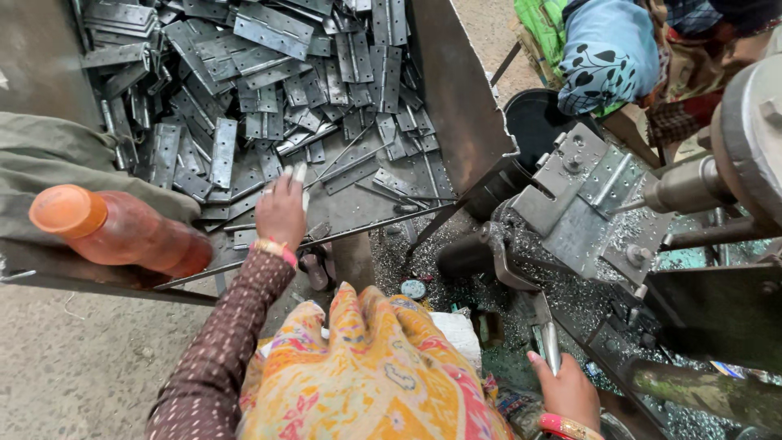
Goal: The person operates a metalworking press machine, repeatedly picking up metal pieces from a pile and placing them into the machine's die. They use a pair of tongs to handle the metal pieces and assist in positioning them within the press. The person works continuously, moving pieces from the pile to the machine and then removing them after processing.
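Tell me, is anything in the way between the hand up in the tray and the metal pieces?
Nothing visible is. The left hand already lies on the heap of flat metal plates in the tray. The orange bottle lies off to the side, and the right hand holds a lever at the machine.

Orange plastic bottle (114, 232) lying at left, black bucket (533, 122) behind, co-worker's blue patterned sleeve (607, 53) beyond.

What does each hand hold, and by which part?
The right hand grips a metal lever at its lower end. The left hand rests on flat metal plates; its grip cannot be told.
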